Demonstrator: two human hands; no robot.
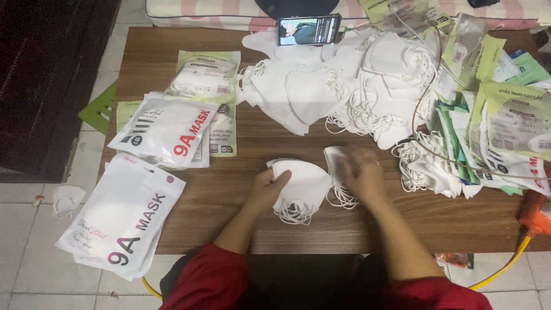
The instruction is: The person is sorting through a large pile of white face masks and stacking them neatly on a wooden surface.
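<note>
The left hand (268, 185) grips with closed fingers a small stack of folded white masks (301, 186), which lies near the middle of the brown bench (229, 195). The right hand (360, 172) is blurred and rests on a second white mask (336, 166), just at 3 o'clock from the stack; I cannot tell if its fingers are closed. At 12 o'clock lies a big heap of masks (344, 86), and a phone (309, 30) beyond it. Mask packets (166, 132) lie at 9 o'clock.

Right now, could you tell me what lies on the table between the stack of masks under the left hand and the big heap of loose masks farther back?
In the head view, only bare brown table separates the mask stack under the left hand from the loose heap.
</note>
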